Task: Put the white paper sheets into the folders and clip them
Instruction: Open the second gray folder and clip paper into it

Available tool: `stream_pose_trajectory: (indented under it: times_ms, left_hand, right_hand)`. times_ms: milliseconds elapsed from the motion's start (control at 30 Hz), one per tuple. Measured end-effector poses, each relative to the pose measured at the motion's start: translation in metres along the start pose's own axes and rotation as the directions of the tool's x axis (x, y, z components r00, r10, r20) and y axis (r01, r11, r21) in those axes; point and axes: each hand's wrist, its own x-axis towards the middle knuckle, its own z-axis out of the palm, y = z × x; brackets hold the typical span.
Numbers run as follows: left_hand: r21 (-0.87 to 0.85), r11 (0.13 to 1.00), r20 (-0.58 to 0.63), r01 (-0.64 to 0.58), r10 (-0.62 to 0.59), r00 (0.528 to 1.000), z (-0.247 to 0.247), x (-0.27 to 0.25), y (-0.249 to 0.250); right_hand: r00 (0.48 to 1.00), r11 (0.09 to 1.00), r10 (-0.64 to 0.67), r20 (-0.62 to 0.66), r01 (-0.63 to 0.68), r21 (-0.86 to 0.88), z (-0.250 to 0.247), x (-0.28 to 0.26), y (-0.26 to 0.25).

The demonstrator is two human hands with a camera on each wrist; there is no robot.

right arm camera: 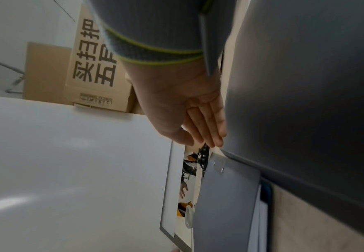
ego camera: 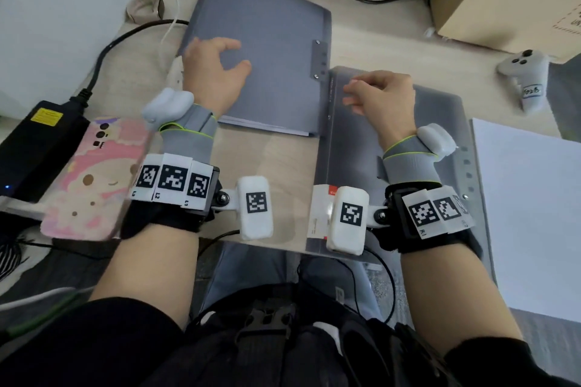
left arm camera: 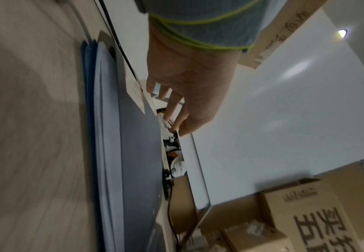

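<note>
Overall: two grey folders lay on the desk [ego camera: 276,166].
Left hand [ego camera: 213,71]: hovered over the far folder [ego camera: 267,41], fingers loosely spread, holding nothing.
Right hand [ego camera: 385,100]: lay at the top edge of the near folder [ego camera: 349,151], fingers fairly straight and close together.
Paper sheets [ego camera: 531,214]: a white stack just right of the near folder.
Phone [ego camera: 94,179]: beside the left wrist.
</note>
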Motion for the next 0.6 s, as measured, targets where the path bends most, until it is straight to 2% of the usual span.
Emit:
stream_pose_trajectory:
  times_ms: [267,467,600]
  left_hand:
    - [-0.102,0.992,0.166,-0.073,0.089,0.982,0.048,-0.052,0.043]
    - [-0.089,0.993,0.288,-0.079,0.101,0.952,0.078,-0.086,0.051]
    - [-0.073,0.997,0.305,-0.037,0.057,0.951,0.086,-0.097,0.048]
  right_hand:
    - [0.997,0.999,-0.017,-0.079,0.014,-0.035,-0.039,-0.032,0.015]
    - [0.978,0.965,-0.049,-0.202,-0.006,-0.261,-0.084,-0.059,0.036]
    - [0.971,0.931,0.004,-0.24,-0.092,-0.354,-0.109,-0.066,0.047]
